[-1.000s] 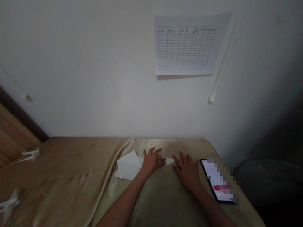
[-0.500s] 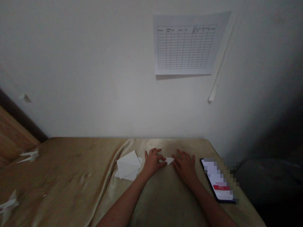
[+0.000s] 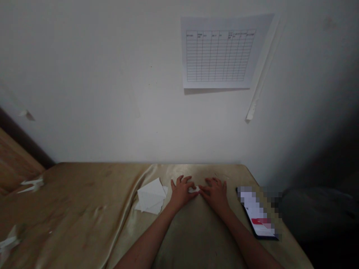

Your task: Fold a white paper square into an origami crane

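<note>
Between my two hands lies a small piece of folded white paper (image 3: 197, 189), mostly covered by my fingers. My left hand (image 3: 181, 193) pinches its left side with thumb and forefinger, while the other fingers stay raised and spread. From the right, my right hand (image 3: 216, 194) has its thumb and forefinger closed on the paper's other end. The fingertips of both hands nearly meet. Just left of my left hand is a loose pile of white paper sheets (image 3: 150, 196), overlapping at different angles.
A phone (image 3: 263, 233) with a lit screen lies near the right edge of the cloth-covered table (image 3: 193, 243). Two folded white paper shapes, one farther back (image 3: 35, 184) and one nearer (image 3: 9, 243), rest at the left. A printed table sheet (image 3: 220, 56) hangs on the wall behind.
My right hand has moved left, closer to my left hand, and its thumb and forefinger have closed on the paper. Less of the paper shows. My left hand stays nearly in place.
</note>
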`<move>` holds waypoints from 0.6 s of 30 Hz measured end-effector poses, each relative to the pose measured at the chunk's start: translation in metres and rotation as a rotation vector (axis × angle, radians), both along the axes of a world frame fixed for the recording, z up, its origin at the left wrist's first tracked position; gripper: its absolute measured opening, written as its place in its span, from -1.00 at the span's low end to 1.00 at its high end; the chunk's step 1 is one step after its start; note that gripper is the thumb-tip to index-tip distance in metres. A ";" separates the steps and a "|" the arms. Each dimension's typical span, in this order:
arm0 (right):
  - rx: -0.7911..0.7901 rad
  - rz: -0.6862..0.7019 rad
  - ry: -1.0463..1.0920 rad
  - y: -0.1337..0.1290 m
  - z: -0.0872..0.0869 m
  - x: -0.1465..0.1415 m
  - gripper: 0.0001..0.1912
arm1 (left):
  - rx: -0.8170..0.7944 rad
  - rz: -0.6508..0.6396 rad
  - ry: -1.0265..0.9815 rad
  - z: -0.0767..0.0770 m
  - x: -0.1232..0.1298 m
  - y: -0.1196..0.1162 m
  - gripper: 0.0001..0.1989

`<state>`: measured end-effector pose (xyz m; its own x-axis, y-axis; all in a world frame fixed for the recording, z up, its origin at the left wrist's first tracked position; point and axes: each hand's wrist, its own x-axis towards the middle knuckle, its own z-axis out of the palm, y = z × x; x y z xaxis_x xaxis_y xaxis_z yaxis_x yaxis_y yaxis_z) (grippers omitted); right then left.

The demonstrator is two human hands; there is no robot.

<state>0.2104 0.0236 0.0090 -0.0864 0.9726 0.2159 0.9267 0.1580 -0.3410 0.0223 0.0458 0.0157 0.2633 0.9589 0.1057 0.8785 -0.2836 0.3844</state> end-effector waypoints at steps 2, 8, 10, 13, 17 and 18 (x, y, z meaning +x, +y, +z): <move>-0.008 -0.007 0.031 0.001 -0.001 0.001 -0.78 | -0.023 -0.012 0.005 0.001 -0.003 0.002 -0.76; 0.026 -0.038 0.149 0.007 -0.008 0.009 -0.83 | -0.093 -0.025 0.026 0.004 -0.012 0.007 -0.76; 0.045 -0.032 0.165 0.010 -0.011 0.012 -0.83 | -0.124 -0.036 0.030 0.004 -0.016 0.009 -0.77; 0.079 -0.031 0.181 0.015 -0.016 0.016 -0.82 | -0.143 -0.058 0.035 0.001 -0.021 0.013 -0.76; 0.114 -0.018 0.204 0.020 -0.022 0.023 -0.81 | -0.156 -0.082 0.043 -0.002 -0.027 0.015 -0.73; 0.122 -0.012 0.207 0.021 -0.024 0.024 -0.81 | -0.161 -0.088 0.041 -0.002 -0.027 0.015 -0.72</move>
